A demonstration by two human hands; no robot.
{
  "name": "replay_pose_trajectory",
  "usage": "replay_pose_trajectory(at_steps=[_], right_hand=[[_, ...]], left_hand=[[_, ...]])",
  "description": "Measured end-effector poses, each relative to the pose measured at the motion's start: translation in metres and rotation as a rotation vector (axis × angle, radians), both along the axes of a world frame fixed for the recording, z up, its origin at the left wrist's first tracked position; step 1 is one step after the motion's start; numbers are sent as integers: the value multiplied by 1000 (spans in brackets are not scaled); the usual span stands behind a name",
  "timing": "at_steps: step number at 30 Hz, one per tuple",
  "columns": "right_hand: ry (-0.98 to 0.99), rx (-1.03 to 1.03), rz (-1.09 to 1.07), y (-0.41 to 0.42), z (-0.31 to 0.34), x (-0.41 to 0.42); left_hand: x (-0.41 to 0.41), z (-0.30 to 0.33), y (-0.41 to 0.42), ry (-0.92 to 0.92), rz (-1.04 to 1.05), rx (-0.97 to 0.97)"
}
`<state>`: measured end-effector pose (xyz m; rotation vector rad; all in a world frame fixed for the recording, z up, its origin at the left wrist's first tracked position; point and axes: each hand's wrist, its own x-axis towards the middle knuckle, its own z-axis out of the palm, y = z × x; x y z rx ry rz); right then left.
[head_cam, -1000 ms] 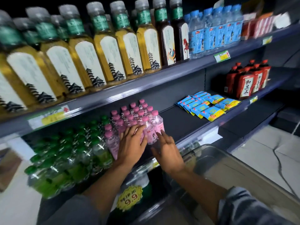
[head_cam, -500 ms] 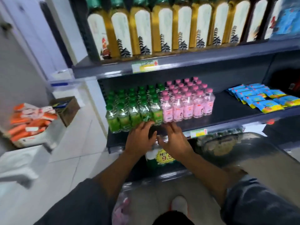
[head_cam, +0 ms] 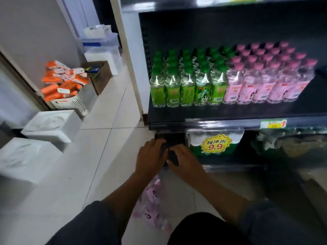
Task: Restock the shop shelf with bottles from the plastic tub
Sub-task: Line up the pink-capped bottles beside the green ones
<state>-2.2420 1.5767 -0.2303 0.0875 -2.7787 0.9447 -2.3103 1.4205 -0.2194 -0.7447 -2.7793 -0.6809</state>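
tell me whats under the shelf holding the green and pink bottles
Under the shelf sits a green pack with a yellow 9.9 price sticker. Right of it, crumpled plastic wrapping, contents unclear. Both hands, left and right, reach into the dark gap, hiding what lies behind them.

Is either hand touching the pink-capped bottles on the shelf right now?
Apart. The head view shows the left hand and right hand below the shelf edge, with the pink-capped bottles standing well above.

The front row on the shelf (head_cam: 230, 112) holds five green-capped bottles (head_cam: 187, 85) and five pink-capped bottles (head_cam: 261, 85); the rows behind blur together uncountably. One starburst price sign (head_cam: 216, 144) hangs below. Two hands are in view, left hand (head_cam: 150, 158) and right hand (head_cam: 185, 162).
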Motion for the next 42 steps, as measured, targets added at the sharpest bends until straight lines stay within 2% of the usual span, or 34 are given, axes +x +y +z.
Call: replay_pose_trajectory(at_steps=[9, 17, 20, 26, 32, 39, 42], right_hand=[[-57, 31, 102, -55, -113, 15], [-298, 62, 20, -99, -196, 15], [-351, 136, 21, -112, -218, 14], [-436, 257, -12, -131, -251, 1], [-534, 288, -61, -141, -269, -17], [-575, 215, -68, -143, -281, -22], [-567, 178, -79, -136, -280, -11]], left_hand=[[30, -123, -53, -219, 151, -91], [44, -196, -90, -345, 311, -192], [51, -218, -90, -378, 357, -238], [51, -249, -97, -454, 480, -203], [33, -268, -98, -479, 575, -152], [15, -285, -108, -649, 673, -31], [14, -287, -114, -659, 632, -6]])
